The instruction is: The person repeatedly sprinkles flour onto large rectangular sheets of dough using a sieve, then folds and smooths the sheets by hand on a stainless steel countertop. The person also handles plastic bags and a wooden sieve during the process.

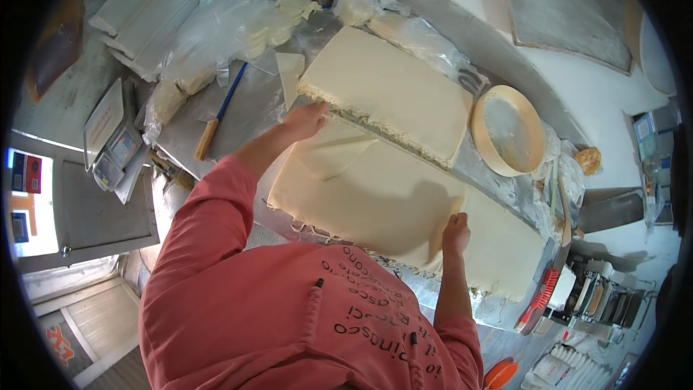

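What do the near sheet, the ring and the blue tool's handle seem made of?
Near sheet: probably dough, matte and smooth, since it is pale and folds softly.
Ring: likely bent wood, smooth, plain finish, by its even tan colour.
Handle: probably wood, by its light brown tone; finish unclear.

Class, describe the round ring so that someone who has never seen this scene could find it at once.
Start at the metal table and find the far slab of dough. Just off that slab's right end sits the ring, pale and wood-coloured. Its curved rim sets it apart from the flat, straight-edged dough beside it.
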Motion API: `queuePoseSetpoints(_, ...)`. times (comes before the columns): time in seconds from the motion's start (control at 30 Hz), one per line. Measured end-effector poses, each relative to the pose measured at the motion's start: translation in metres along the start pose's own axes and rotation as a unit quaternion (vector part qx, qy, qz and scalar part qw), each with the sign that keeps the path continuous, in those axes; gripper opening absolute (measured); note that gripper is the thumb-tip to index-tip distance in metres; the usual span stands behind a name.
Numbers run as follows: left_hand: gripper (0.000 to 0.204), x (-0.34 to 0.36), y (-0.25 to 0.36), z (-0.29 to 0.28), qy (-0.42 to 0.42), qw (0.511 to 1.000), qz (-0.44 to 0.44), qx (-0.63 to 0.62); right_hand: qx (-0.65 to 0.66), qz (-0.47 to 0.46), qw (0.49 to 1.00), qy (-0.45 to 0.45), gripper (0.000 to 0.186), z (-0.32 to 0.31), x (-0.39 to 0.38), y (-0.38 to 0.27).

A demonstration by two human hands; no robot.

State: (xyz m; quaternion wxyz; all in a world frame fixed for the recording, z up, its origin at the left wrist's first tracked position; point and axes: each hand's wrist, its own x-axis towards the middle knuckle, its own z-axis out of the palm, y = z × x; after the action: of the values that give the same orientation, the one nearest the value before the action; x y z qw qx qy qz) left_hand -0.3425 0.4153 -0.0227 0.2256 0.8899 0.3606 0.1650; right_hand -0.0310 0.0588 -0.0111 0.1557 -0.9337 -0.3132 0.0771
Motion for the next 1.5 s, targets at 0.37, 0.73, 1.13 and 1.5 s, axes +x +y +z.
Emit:
queuePoseSetpoints(0.37,0.041,-0.057,0.007,-0.009,0.009,0.992,0.105,0.074,-0.055,-0.201,0.956,0.208,0.02,-0.002,0.004,-0.033)
queuePoseSetpoints(0.73,0.014,-0.087,0.065,-0.034,-0.023,0.997,-0.029,0.061,0.521,0.067,0.62,-0.583,0.032,0.056,-0.092,-0.195)
queuePoseSetpoints(1.13,0.029,-0.131,0.082,-0.033,-0.098,0.988,-0.111,0.038,0.61,0.209,0.703,-0.299,0.018,0.044,-0.068,-0.197)
queuePoseSetpoints(1.5,0.052,-0.133,0.119,0.003,0.03,0.984,0.026,0.172,0.529,0.162,0.826,0.106,0.039,-0.123,0.047,0.221)
